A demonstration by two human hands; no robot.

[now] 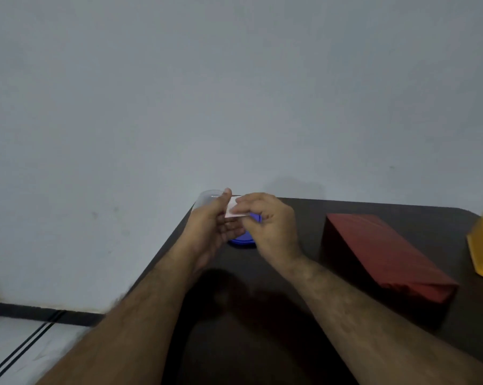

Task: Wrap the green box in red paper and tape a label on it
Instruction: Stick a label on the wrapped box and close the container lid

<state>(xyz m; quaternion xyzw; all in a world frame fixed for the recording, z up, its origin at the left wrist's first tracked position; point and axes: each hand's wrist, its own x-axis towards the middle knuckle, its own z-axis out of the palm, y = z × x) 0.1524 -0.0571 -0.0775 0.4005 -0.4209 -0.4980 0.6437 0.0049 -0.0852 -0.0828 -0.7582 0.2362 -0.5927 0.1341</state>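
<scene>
The dark table [345, 343] is carrying the box [384, 254], already covered in red paper and lying well to the right of the hands, so the wrapping looks done and the label step appears to be in hand. The right hand [268, 226] is pinching a small white label [234, 211] between thumb and fingers, while the left hand [215, 226] is supporting it with loosely spread fingers. Behind them, a blue disc [243, 241], possibly a tape roll, is lying on the table. Next, the label probably needs carrying to the box and taping down flat.
</scene>
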